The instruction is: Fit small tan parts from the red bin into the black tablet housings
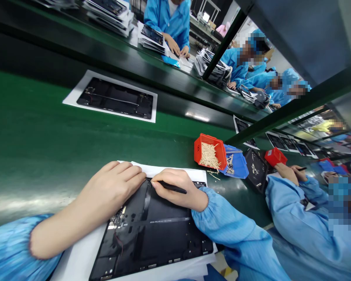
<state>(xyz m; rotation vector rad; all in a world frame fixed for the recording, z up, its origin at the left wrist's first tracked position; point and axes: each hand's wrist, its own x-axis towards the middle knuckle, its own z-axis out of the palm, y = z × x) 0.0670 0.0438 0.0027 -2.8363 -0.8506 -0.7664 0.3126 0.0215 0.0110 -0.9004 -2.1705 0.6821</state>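
Note:
An opened tablet housing (163, 230), black inside, lies on white sheets in front of me. Small boards and a thin cable show near its left side. My left hand (119, 181) rests flat across the housing's upper left edge, fingers stretched out and side by side; nothing shows in it. My right hand (177, 187) pinches a slim black pen-like tool (172, 187) at the upper edge, close to the left fingertips. Fingers hide the tool's tip and the spot it touches.
Right of the housing stand a red bin (210, 151) of small pale strips and a blue bin (236, 163) of small parts. Another tablet housing (117, 97) lies on paper on the green belt (41, 148). A co-worker's sleeve (292, 207) is close on my right.

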